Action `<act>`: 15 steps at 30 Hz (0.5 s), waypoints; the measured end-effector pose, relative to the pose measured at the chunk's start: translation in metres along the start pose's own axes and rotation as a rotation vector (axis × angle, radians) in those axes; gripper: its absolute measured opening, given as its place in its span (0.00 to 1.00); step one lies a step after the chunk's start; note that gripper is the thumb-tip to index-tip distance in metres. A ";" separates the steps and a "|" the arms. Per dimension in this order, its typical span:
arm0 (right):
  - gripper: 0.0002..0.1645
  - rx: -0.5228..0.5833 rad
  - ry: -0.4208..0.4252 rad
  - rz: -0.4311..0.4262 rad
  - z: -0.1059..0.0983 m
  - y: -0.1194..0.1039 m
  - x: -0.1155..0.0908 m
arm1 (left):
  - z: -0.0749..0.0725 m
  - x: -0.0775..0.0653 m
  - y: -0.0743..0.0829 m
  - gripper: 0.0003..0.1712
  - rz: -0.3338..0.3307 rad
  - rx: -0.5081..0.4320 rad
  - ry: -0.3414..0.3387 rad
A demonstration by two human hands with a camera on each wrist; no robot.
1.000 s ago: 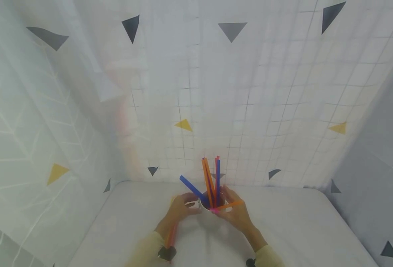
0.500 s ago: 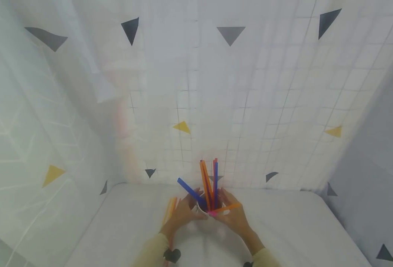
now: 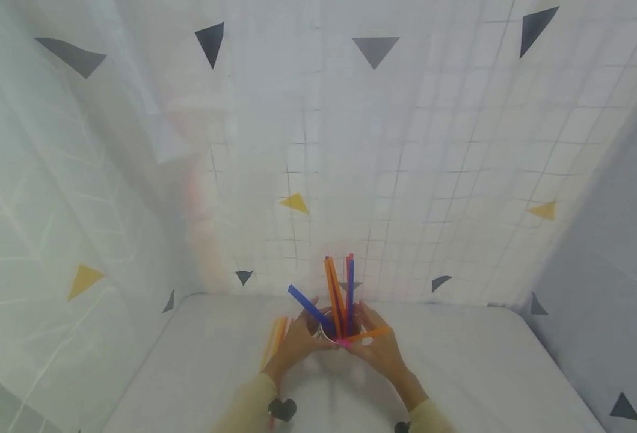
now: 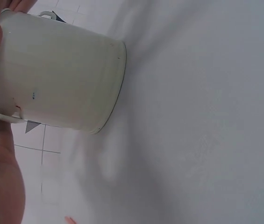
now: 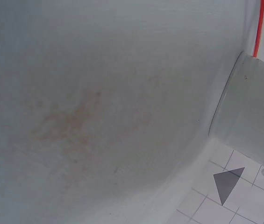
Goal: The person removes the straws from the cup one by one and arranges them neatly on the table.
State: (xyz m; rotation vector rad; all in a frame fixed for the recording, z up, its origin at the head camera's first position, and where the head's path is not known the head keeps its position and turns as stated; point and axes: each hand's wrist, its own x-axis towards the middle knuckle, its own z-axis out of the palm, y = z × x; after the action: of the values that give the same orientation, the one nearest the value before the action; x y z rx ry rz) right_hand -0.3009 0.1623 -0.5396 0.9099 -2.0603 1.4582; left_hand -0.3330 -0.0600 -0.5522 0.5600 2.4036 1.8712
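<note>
A white pail with small loop handles stands between my hands, holding several thin coloured sticks. Orange sticks and an upright blue stick rise from it, with red beside them. A wider blue stick leans out to the left. My left hand grips the pail's left side, fingers behind and thumb in front. My right hand curls round the right side. Across that hand lies another orange stick, with a bright pink piece at the front rim near the thumbs.
Yellow and orange sticks lie on the white-covered table, partly under my left forearm. A patterned cloth hangs behind the table, with more cloth at both sides. Dark heart shapes show by the sleeves.
My left hand has closed in round the pail's side, its thumb now further across the front. The right hand keeps nearly the same hold. The sticks stay in the pail.
</note>
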 end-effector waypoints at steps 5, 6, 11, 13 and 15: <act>0.54 0.074 -0.020 0.077 -0.005 0.006 -0.001 | 0.001 -0.002 0.002 0.72 -0.006 -0.023 0.016; 0.53 0.088 -0.022 0.094 -0.006 0.005 -0.001 | 0.001 -0.002 0.002 0.72 -0.011 -0.021 0.016; 0.52 0.078 0.014 0.131 -0.012 0.001 -0.001 | 0.001 -0.002 0.001 0.73 -0.022 -0.002 0.009; 0.49 0.046 0.047 0.141 -0.013 -0.003 -0.001 | 0.000 -0.003 0.001 0.73 -0.022 0.004 0.009; 0.45 0.031 0.081 0.146 -0.014 -0.007 -0.003 | 0.000 -0.003 0.001 0.73 -0.026 0.009 0.011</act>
State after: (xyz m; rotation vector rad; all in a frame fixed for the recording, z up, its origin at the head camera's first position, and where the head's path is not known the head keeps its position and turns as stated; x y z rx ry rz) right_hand -0.2937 0.1744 -0.5323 0.7118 -2.0872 1.5790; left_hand -0.3302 -0.0610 -0.5514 0.5175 2.4150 1.8593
